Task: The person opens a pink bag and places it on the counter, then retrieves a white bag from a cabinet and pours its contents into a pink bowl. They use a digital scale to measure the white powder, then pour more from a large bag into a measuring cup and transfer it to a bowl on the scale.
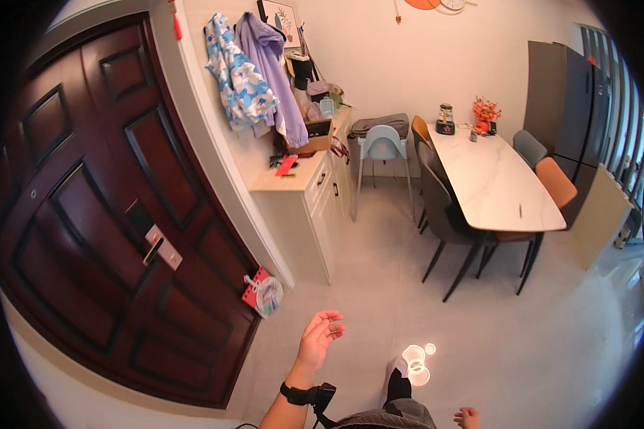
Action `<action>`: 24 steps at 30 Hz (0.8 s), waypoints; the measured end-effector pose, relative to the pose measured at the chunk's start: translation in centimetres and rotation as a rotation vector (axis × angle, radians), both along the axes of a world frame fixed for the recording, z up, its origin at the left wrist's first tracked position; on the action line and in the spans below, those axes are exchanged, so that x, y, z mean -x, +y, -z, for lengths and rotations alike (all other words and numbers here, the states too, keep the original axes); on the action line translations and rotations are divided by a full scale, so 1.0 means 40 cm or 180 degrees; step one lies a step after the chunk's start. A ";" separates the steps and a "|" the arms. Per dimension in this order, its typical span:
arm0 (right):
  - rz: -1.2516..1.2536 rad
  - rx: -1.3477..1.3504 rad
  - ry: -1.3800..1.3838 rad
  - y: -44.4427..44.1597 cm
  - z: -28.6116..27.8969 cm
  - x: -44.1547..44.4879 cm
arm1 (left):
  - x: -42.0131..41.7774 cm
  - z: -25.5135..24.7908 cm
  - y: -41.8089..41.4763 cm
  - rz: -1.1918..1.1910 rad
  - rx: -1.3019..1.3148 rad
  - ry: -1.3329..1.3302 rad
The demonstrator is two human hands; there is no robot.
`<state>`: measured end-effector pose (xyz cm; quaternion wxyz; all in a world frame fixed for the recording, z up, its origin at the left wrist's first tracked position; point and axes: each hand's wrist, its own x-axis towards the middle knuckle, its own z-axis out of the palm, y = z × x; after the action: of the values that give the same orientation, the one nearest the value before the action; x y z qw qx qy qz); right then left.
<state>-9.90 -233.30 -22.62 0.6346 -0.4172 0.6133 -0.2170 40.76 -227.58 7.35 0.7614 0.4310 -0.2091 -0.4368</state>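
My left hand is raised over the tiled floor, its fingers loosely bent and apart with nothing in them. A black strap with a small device is around that wrist. At the bottom edge, my right hand hangs low, partly cut off by the frame, its fingers slightly curled and no object visible in it. Neither hand touches anything. Nearest to the left hand are a red bag and a clear plastic bag on the floor by the dark red panelled door.
A light wooden cabinet stands beyond the door, with jackets hanging above. Further on are a high chair and a white marble-look table with chairs around it. A board leans near the dark refrigerator.
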 end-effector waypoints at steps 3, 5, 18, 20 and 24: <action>0.0622 -0.0029 0.0579 -0.313 0.078 -0.130 | -0.113 0.026 -0.203 -0.0304 0.0037 -0.0022; 0.0332 0.0902 0.0426 -0.559 0.068 -0.319 | -0.219 0.030 -0.288 -0.0722 -0.0234 -0.0133; -0.1169 0.2595 -0.1484 -1.549 -0.611 -1.645 | -0.911 0.069 -0.888 -0.1867 -0.0222 0.0016; -0.1193 0.2203 -0.1541 -1.623 -0.626 -1.744 | -1.020 0.038 -1.039 -0.1511 -0.0053 -0.0005; -0.1370 0.2395 -0.1822 -1.797 -0.711 -1.976 | -1.210 -0.106 -1.344 -0.1263 0.0024 -0.0697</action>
<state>69.13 -305.20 5.83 0.6133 -0.6571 0.1950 -0.3925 89.15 -281.34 11.61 0.8068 0.5057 -0.2032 -0.2283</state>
